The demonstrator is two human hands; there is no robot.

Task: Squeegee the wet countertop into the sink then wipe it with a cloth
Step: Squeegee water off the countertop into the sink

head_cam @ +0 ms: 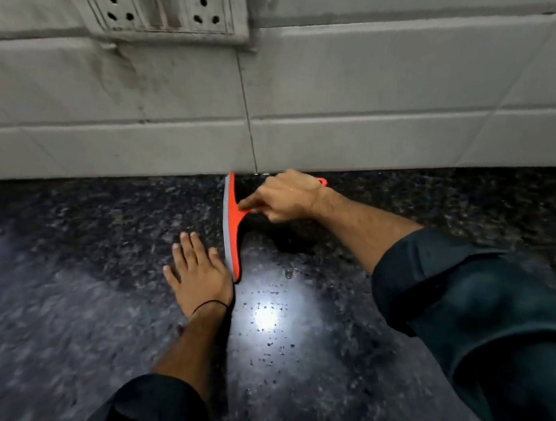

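The right hand [288, 195] grips the handle of an orange squeegee [232, 229], fingers wrapped round it. The blade stands on the dark speckled worktop [318, 343], one end touching the back edge where the tiled wall [361, 98] rises. The left hand [197, 273] lies flat and open on the worktop, holding nothing, just beside the blade's near end. Droplets glisten on the stone nearer the person. A socket panel [166, 9] sits on the wall above.
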